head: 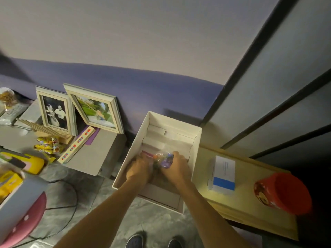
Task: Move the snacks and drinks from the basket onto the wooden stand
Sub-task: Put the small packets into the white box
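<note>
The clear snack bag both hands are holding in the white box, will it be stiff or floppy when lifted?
Probably floppy: the snack bag looks like thin crinkled plastic bunched between the left hand and right hand. Likely light, and loose contents may shift.

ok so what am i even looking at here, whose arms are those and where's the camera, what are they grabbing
There is only one picture, taken by a wide-angle camera worn on a person's head, looking down, so the arms are the wearer's own. The left hand and right hand are both inside a white cardboard box on the floor, closed around a crinkly bag with purple and orange contents. To the right is a pale wooden stand holding a white and blue box and a red cup lying on its side. To the left, a grey surface carries two photo frames and yellow snack packets.
</note>
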`<action>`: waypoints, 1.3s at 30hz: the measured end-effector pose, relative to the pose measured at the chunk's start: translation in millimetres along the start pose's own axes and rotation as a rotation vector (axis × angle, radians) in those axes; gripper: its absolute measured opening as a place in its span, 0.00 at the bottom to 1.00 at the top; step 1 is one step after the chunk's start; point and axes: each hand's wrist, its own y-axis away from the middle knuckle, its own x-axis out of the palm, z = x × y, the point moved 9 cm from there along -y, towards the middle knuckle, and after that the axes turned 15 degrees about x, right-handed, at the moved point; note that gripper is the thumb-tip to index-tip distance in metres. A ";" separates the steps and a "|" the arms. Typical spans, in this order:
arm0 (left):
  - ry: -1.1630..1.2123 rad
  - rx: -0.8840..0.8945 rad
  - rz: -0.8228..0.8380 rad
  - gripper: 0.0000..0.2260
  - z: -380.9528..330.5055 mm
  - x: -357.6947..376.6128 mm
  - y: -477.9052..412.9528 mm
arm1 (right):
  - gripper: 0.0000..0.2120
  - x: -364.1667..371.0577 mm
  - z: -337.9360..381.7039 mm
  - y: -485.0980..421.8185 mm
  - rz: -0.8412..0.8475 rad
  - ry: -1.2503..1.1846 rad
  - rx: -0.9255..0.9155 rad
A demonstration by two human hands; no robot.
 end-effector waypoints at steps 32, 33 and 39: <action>0.123 0.473 -0.680 0.27 -154.0 -463.0 233.9 | 0.24 -420.0 160.4 274.7 -0.472 -0.397 -0.511; 0.126 0.507 -0.680 0.30 -160.9 -465.8 237.6 | 0.24 -424.8 154.5 283.4 -0.501 -0.406 -0.502; 0.117 0.735 -0.587 0.39 -218.9 -445.4 253.6 | 0.22 -441.8 76.7 335.5 -0.651 -0.467 -0.342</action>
